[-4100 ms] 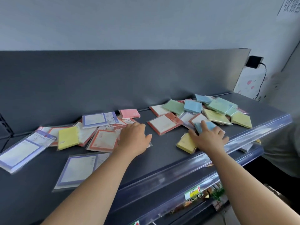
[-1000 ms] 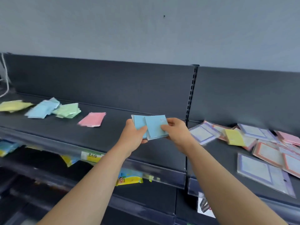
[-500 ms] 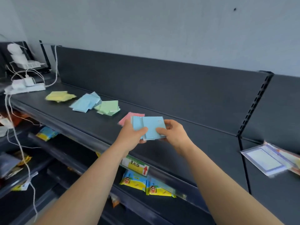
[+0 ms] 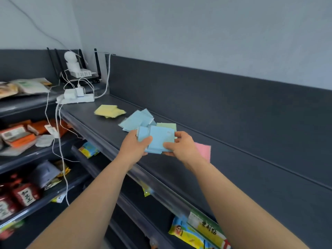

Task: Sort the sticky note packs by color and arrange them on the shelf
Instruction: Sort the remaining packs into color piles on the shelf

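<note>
Both hands hold a small stack of blue sticky note packs (image 4: pixel 158 139) above the dark shelf (image 4: pixel 179 169). My left hand (image 4: pixel 134 148) grips the stack's left edge, thumb on top. My right hand (image 4: pixel 179 146) pinches its right side. On the shelf behind lie sorted piles: yellow packs (image 4: pixel 109 111) furthest left, blue packs (image 4: pixel 137 119) beside them, then green packs (image 4: pixel 168 125) mostly hidden behind the held stack. A pink pack (image 4: pixel 203 151) lies to the right, partly covered by my right wrist.
A white power strip (image 4: pixel 77 98) with plugs and cables sits at the shelf's left end, a router (image 4: pixel 79 72) behind it. Cables hang down the left side. Lower shelves hold snack packets (image 4: pixel 190 232) and other goods (image 4: pixel 18 135). The shelf has a raised front rail (image 4: pixel 152 182).
My view has swung further left along the shelf; the mixed pile on the right is out of sight. Both hands still hold the blue stack, now close to the blue pile.
</note>
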Motion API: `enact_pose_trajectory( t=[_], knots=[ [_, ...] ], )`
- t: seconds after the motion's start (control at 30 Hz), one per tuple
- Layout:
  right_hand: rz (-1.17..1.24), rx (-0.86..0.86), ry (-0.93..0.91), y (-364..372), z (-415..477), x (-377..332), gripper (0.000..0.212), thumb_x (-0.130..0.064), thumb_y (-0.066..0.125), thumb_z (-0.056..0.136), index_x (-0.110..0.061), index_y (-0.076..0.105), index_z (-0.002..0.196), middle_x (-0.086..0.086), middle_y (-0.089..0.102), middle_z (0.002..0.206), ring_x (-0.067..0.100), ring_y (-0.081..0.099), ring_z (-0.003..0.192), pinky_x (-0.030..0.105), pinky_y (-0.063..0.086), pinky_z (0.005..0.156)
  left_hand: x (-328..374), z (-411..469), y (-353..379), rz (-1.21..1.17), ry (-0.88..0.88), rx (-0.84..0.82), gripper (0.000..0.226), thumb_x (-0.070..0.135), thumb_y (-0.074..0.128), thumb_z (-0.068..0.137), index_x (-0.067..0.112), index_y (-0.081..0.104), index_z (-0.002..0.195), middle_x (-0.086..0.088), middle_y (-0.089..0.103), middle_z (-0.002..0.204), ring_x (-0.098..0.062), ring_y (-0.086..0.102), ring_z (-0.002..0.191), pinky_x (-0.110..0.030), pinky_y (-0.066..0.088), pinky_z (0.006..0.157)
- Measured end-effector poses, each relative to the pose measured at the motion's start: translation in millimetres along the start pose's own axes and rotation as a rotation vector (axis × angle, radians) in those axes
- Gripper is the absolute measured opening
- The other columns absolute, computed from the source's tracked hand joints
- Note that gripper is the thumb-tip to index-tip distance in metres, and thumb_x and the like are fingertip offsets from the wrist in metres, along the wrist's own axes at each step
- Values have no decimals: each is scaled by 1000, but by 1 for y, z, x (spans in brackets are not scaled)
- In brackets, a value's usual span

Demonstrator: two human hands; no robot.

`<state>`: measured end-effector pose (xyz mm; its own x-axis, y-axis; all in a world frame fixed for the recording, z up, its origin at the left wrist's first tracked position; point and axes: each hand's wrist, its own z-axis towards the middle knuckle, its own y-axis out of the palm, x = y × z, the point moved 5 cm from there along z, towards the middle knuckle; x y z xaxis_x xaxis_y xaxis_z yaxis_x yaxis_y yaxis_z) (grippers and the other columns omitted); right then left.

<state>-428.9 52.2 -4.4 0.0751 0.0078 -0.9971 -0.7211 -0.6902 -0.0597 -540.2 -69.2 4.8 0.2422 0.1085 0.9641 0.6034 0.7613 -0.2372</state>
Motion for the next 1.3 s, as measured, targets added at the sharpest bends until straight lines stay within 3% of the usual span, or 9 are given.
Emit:
enact_pose_trajectory(
  t=[0.2, 0.3, 0.43, 0.57, 0.7, 0.87, 1.07, 1.3],
  knots=[
    [-13, 51, 26, 84, 46, 3, 35, 4, 63, 86, -9, 44, 113, 7, 58, 110, 23, 63, 101, 28, 59, 70, -31, 69, -68, 144, 17, -55, 16, 17, 55, 95, 21, 59, 110, 2, 67, 104, -16, 63, 97, -39, 54, 86],
    [-71, 115, 25, 117, 68, 7, 33, 1, 64, 85, -11, 45, 109, 5, 59, 111, 22, 62, 101, 34, 59, 77, -50, 106, -91, 286, 30, -142, 26, 23, 51, 95, 18, 57, 120, 0, 66, 111, -17, 62, 99, -39, 52, 88],
    [-349, 245, 4, 136, 89, 13, 32, -13, 66, 84, -7, 53, 113, 4, 63, 106, 17, 60, 87, 17, 43, 58, -69, 144, -101, 378, 11, -247, 41, 30, 50, 96, 17, 44, 135, 0, 59, 122, -18, 58, 105, -39, 49, 93],
    [-410, 348, -27, 142, 97, 20, 31, -20, 69, 84, -8, 58, 109, 2, 63, 104, 14, 58, 84, 11, 39, 57, -83, 171, -97, 555, 12, -312, 49, 41, 47, 96, 18, 38, 138, -3, 54, 129, -26, 54, 113, -48, 42, 100],
    [-486, 372, -51, 150, 102, 22, 36, -29, 71, 82, -13, 60, 112, 6, 61, 108, 18, 60, 89, 24, 46, 73, -87, 188, -95, 713, 39, -336, 42, 44, 44, 98, 18, 43, 131, -8, 46, 129, -30, 48, 115, -48, 39, 100],
    [-613, 389, -31, 153, 104, 20, 36, -37, 68, 84, -11, 60, 109, 8, 54, 104, 18, 54, 80, 24, 38, 69, -88, 194, -97, 735, 93, -343, 44, 44, 42, 99, 15, 43, 133, -12, 44, 131, -31, 44, 118, -48, 40, 100],
    [-691, 376, -43, 157, 87, 9, 35, -37, 64, 86, -11, 58, 108, 8, 61, 104, 21, 59, 88, 27, 45, 71, -78, 180, -106, 714, 196, -267, 36, 35, 37, 101, 6, 46, 121, -16, 49, 124, -32, 46, 112, -44, 43, 93],
    [-895, 418, -157, 156, 54, -19, 29, -28, 55, 94, -6, 57, 113, 6, 57, 111, 25, 57, 99, 34, 48, 83, -44, 143, -96, 780, 488, -165, 38, 30, 44, 98, 8, 49, 129, -11, 55, 125, -29, 49, 114, -39, 42, 92]
  ],
)
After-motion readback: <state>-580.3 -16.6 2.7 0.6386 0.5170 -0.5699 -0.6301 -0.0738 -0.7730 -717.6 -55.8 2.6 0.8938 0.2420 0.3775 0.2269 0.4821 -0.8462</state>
